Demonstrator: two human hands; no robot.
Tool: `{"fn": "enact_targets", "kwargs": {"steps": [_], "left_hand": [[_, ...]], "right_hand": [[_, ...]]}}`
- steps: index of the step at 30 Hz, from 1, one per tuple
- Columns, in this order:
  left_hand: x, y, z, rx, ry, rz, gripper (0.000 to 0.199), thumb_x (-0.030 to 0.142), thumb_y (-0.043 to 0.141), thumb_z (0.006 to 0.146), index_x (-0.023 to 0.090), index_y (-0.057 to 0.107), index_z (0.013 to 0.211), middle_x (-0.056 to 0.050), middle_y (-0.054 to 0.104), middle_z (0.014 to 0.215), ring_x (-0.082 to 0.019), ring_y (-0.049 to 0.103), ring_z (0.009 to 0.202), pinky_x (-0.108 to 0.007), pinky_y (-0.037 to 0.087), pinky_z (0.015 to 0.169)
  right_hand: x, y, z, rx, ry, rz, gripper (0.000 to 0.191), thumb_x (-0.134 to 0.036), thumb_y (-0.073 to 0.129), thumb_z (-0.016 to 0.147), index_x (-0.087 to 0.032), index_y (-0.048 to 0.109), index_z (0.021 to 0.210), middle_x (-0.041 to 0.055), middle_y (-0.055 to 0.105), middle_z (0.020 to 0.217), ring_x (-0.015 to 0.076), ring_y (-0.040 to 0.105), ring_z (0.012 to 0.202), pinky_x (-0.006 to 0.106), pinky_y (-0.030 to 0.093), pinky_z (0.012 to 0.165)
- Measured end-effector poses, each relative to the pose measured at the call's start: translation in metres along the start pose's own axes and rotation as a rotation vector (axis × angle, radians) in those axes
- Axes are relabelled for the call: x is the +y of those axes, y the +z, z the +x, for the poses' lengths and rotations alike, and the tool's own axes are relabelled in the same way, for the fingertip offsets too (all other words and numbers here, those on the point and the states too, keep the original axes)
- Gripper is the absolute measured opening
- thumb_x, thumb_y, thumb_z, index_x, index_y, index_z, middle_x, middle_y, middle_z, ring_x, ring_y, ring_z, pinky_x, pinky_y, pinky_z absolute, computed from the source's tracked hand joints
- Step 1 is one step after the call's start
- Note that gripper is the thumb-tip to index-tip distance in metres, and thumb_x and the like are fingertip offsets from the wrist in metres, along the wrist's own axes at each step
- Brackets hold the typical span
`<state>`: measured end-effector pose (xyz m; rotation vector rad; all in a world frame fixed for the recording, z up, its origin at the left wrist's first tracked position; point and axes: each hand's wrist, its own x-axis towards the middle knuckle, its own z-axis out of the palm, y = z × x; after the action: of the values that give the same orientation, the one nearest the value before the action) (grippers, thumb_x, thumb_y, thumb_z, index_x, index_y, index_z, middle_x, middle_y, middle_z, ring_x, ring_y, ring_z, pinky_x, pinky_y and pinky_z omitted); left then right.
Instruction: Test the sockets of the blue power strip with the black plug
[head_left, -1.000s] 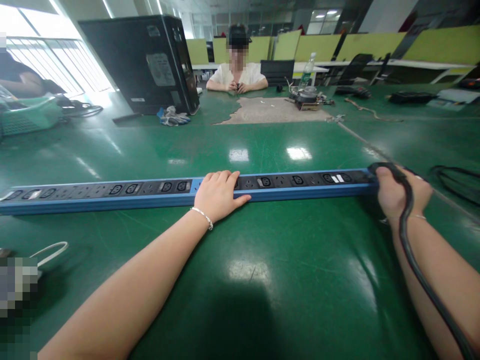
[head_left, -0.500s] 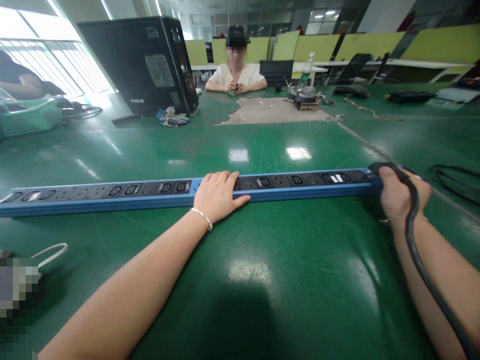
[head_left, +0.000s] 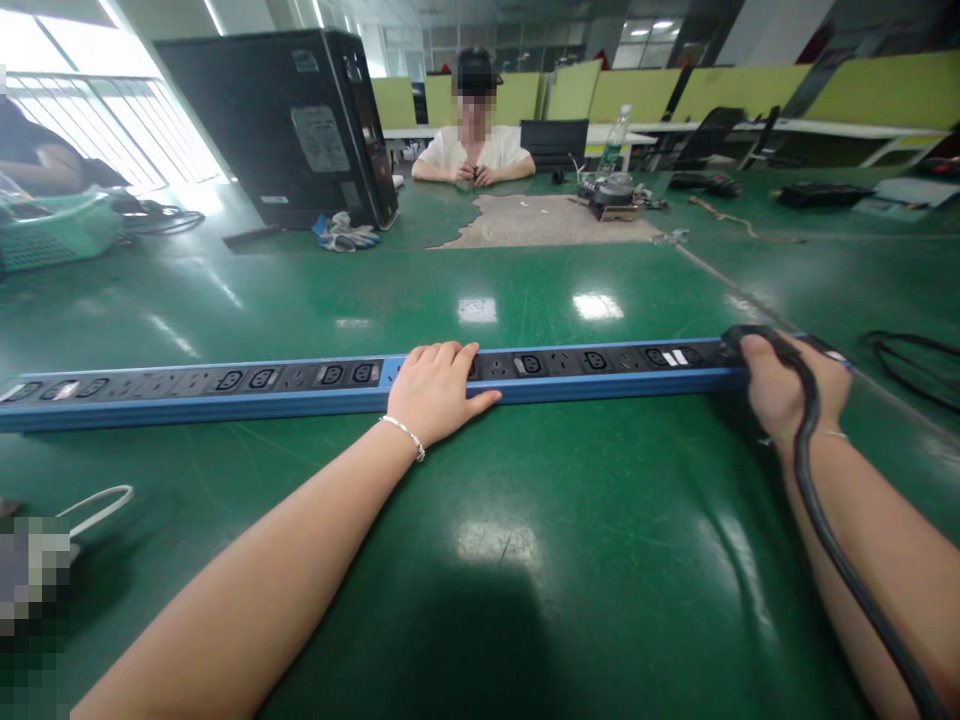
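Note:
A long blue power strip [head_left: 330, 400] with a black face and several sockets lies across the green table. My left hand [head_left: 435, 390] grips it near the middle, fingers over the top and thumb along the near side. At the strip's right end, my right hand [head_left: 799, 385] is closed around a black plug [head_left: 754, 343]. A thick black cable [head_left: 817, 490] runs from that plug down over my right forearm. The plug lies over the socket face next to two white labels; whether its pins sit in a socket is hidden.
Across the table [head_left: 600, 560] sits a person [head_left: 472, 150] with both hands together. A black computer case [head_left: 277, 130], gloves [head_left: 345, 233] and a green basket [head_left: 60, 235] stand far left. A bottle [head_left: 615, 140] is behind, a coiled cable [head_left: 911, 365] at right.
My right hand has shifted a little to the left along the strip with the plug and its cable. My left hand and the strip stay in place.

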<state>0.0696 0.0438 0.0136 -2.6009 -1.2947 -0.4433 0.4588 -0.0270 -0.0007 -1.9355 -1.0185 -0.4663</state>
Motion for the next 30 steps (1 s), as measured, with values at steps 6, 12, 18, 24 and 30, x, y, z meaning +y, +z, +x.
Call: {"fn": "enact_targets", "kwargs": {"steps": [6, 12, 18, 24, 30], "left_hand": [[-0.001, 0.001, 0.000, 0.009, 0.003, 0.009, 0.068, 0.064, 0.041, 0.082, 0.014, 0.046, 0.128, -0.013, 0.058, 0.117, -0.028, 0.051, 0.109, -0.039, 0.034, 0.096], [0.000, 0.000, 0.000, 0.000, 0.000, -0.001, 0.069, 0.064, 0.041, 0.082, 0.014, 0.045, 0.129, -0.013, 0.057, 0.118, -0.028, 0.050, 0.110, -0.041, 0.034, 0.096], [0.000, 0.000, 0.000, -0.001, 0.002, -0.005, 0.068, 0.063, 0.041, 0.083, 0.014, 0.045, 0.129, -0.013, 0.057, 0.118, -0.028, 0.050, 0.110, -0.040, 0.034, 0.096], [0.000, 0.000, 0.000, -0.003, 0.002, -0.007, 0.068, 0.064, 0.041, 0.082, 0.014, 0.045, 0.129, -0.014, 0.057, 0.118, -0.028, 0.051, 0.110, -0.041, 0.033, 0.096], [0.001, 0.000, 0.000, 0.007, 0.001, 0.010, 0.067, 0.064, 0.041, 0.082, 0.016, 0.045, 0.129, -0.013, 0.057, 0.119, -0.027, 0.051, 0.110, -0.040, 0.034, 0.096]], "right_hand": [[-0.002, -0.002, -0.001, 0.005, -0.037, 0.028, 0.042, -0.042, 0.054, 0.071, -0.016, 0.072, 0.099, 0.0081, 0.072, 0.091, 0.0266, 0.065, 0.090, 0.038, 0.048, 0.084], [-0.004, -0.003, -0.002, 0.013, -0.055, 0.017, 0.043, -0.046, 0.053, 0.071, -0.018, 0.072, 0.098, 0.0081, 0.072, 0.092, 0.0260, 0.065, 0.092, 0.038, 0.048, 0.085], [-0.004, -0.003, -0.002, 0.007, -0.070, -0.010, 0.047, -0.047, 0.051, 0.072, -0.016, 0.072, 0.099, 0.0105, 0.072, 0.093, 0.0261, 0.065, 0.095, 0.036, 0.047, 0.087], [0.003, -0.001, -0.001, -0.041, -0.125, -0.057, 0.046, -0.048, 0.049, 0.073, -0.018, 0.072, 0.099, 0.0101, 0.072, 0.093, 0.0257, 0.065, 0.094, 0.037, 0.048, 0.085], [0.006, 0.004, -0.002, -0.017, -0.101, -0.091, 0.044, -0.049, 0.050, 0.074, -0.022, 0.071, 0.101, 0.0078, 0.072, 0.094, 0.0258, 0.065, 0.095, 0.038, 0.047, 0.086]]}}
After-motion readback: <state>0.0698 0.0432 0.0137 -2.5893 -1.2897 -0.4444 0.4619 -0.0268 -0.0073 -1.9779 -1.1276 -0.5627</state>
